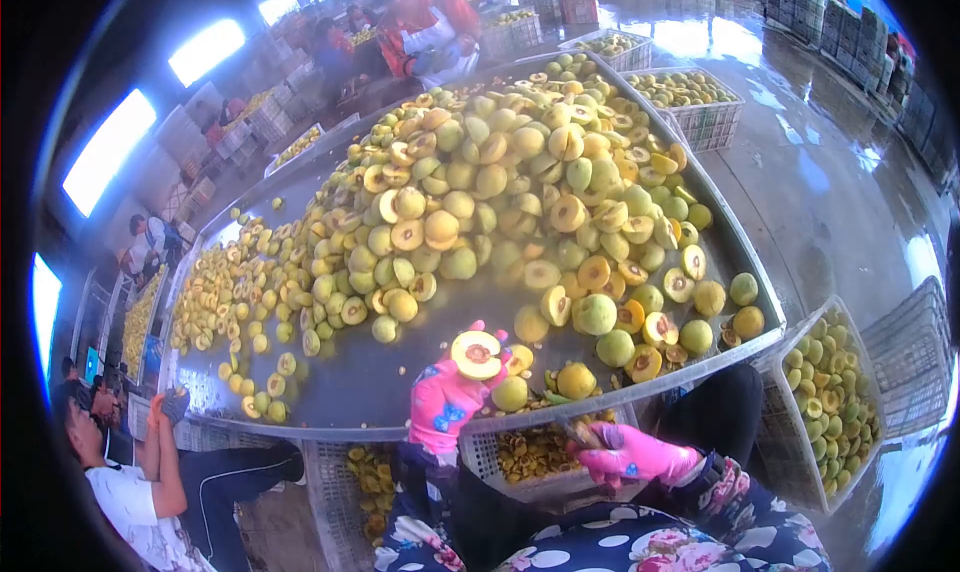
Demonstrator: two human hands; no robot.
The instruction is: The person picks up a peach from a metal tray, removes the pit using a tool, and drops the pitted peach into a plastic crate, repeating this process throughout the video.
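Observation:
My left hand (445, 402), in a pink glove, holds up a halved yellow-green fruit (477, 355) with its cut face and brown centre showing, over the front edge of the metal table (370, 382). To the right, my right hand (625, 455), also pink-gloved, is closed round something dark and small that I cannot make out, above a crate of brownish fruit pieces (540, 454). A large heap of whole and halved fruit (480, 172) covers much of the table, with loose fruit close to both hands.
A crate of fruit (828, 402) stands at the right, beside stacked grey crates (908, 347). Another crate (690, 102) is beyond the table's right edge. A seated co-worker (130, 492) is at the left; another person (430, 32) is across the table.

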